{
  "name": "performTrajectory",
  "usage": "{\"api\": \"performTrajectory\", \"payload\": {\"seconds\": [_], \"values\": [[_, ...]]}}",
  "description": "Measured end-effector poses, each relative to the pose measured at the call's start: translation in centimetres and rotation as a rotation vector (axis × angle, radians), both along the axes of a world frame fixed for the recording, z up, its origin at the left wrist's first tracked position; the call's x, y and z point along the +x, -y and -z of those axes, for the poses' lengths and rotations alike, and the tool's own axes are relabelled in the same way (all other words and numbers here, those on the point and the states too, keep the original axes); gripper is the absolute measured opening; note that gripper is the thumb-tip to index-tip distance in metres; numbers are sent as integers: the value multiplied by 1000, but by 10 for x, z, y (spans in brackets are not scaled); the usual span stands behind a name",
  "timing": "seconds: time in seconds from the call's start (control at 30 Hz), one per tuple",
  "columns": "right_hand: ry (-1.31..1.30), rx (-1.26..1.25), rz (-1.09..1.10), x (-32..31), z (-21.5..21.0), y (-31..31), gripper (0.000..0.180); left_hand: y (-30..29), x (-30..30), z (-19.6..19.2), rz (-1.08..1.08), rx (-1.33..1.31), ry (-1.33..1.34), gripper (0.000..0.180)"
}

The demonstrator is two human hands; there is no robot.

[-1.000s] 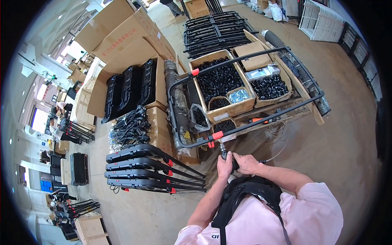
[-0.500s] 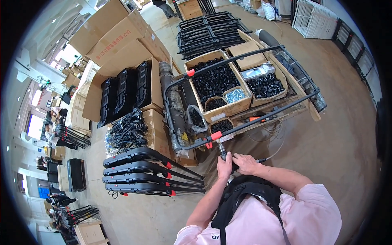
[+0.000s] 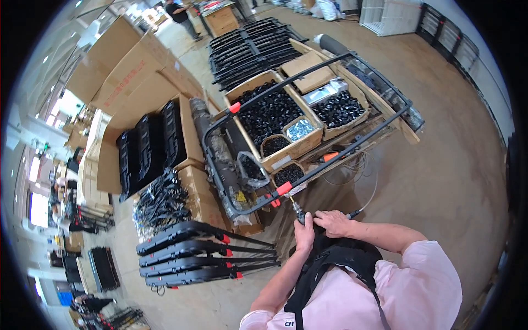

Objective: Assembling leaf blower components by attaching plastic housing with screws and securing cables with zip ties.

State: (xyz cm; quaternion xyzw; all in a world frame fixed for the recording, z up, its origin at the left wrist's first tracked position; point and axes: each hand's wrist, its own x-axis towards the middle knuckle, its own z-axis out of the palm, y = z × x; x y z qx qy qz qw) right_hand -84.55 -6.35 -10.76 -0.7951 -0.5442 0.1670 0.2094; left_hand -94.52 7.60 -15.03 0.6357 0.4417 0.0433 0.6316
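A corded or hosed power screwdriver [image 3: 300, 214] is held at my waist, its slim bit pointing away from me. My left hand [image 3: 304, 235] is closed round its body near the front. My right hand [image 3: 331, 224] grips it farther back, beside the dark connector of its line [image 3: 355, 213]. Just beyond the bit, a black tubular frame [image 3: 250, 210] lies over the workbench, with a red clip [image 3: 284, 188] on its near bar. The bit's tip is close to this clip; whether they touch I cannot tell.
On the bench stand a wooden box of black parts [image 3: 224, 99], a carton of more black parts [image 3: 336, 113] and a small tub of dark screws [image 3: 289, 174]. Stacked black frames [image 3: 190, 242] and a pile of cables [image 3: 162, 203] are at left. A large carton [image 3: 192, 148] holds long black panels.
The view has turned, so the bench, frame and cartons sit farther left in the picture. Both hands keep their hold on the screwdriver; more of its bit shows now.
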Motion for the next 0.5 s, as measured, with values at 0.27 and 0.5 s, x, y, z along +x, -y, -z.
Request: {"api": "performTrajectory", "payload": {"seconds": [0.27, 0.5], "values": [[-104, -72, 127, 30, -3, 73, 61, -3, 44, -14, 632, 46, -303, 53], [-89, -70, 748, 141, 26, 152, 61, 7, 190, -89, 1009, 424, 235, 32]]}}
